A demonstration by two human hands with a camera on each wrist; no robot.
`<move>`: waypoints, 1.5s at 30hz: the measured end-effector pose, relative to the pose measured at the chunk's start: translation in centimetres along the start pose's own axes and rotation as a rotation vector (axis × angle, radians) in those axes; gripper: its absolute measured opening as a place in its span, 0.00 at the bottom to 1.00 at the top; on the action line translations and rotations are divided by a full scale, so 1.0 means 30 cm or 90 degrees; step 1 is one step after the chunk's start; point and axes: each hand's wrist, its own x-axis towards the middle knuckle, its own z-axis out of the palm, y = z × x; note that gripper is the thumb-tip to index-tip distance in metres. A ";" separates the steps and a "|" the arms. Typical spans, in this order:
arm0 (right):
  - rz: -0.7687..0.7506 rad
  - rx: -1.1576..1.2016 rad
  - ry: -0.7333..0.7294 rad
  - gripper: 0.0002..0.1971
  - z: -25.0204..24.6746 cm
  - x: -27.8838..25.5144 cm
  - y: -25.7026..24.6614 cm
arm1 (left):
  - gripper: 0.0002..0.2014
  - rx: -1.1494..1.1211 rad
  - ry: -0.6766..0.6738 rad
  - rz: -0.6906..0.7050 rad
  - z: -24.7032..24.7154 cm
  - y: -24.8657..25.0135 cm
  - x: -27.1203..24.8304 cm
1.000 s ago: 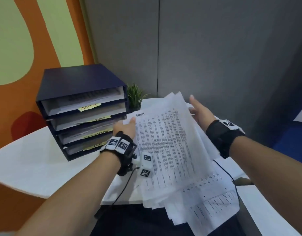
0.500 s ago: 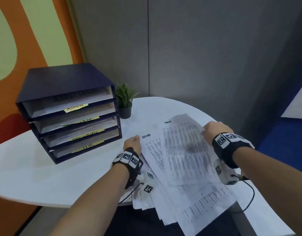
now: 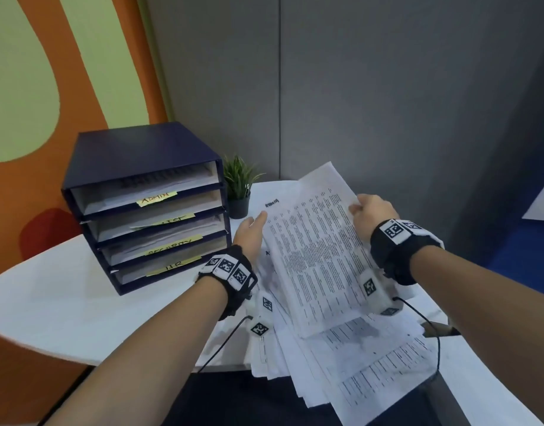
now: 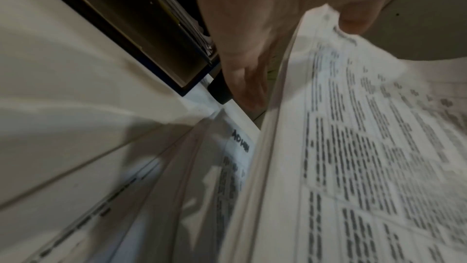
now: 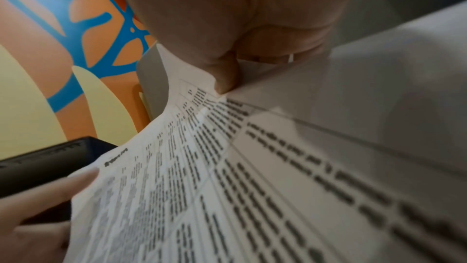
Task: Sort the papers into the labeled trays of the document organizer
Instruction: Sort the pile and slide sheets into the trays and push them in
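Observation:
A dark blue document organizer point(image 3: 141, 167) stands on the table's left, with stacked trays labeled ADMIN point(image 3: 156, 198), LIST, SECURITY and HR. I hold a printed sheet point(image 3: 313, 250) tilted up above a loose pile of papers point(image 3: 366, 358). My left hand point(image 3: 258, 224) grips the sheet's left top corner, thumb point(image 4: 353, 21) on top and fingers point(image 4: 247, 87) beneath. At the sheet's right top edge my right hand point(image 3: 361, 207) pinches it, with the thumb point(image 5: 225, 71) pressed on the print. Under the lifted sheet point(image 4: 366, 147), a page headed ADMIN point(image 4: 240, 143) lies in the pile.
A small potted plant point(image 3: 240, 192) stands just right of the organizer, close to my left hand. The round white table point(image 3: 49, 302) ends near my body, and the pile overhangs that edge. Grey partition walls point(image 3: 387, 103) close the back. A red chair point(image 3: 46, 232) is at the left.
Half a second ago the papers lay on the table under both hands. Now the top sheet is raised off the pile, held at both upper corners.

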 end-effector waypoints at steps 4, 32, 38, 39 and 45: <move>-0.020 0.112 -0.007 0.13 0.004 -0.007 -0.084 | 0.29 -0.139 -0.024 -0.006 -0.057 0.043 -0.061; -0.081 0.496 -0.152 0.09 0.262 -0.110 -0.579 | 0.19 -0.196 0.056 -0.007 -0.749 0.250 -0.348; -0.025 0.560 -0.126 0.12 0.272 -0.064 -0.635 | 0.17 -0.083 -0.050 -0.015 -0.784 0.276 -0.351; -0.012 0.552 -0.162 0.13 0.274 -0.060 -0.633 | 0.16 -0.094 -0.033 0.001 -0.791 0.285 -0.344; 0.048 0.571 -0.287 0.06 0.284 -0.056 -0.588 | 0.12 -0.091 0.179 0.043 -0.763 0.295 -0.281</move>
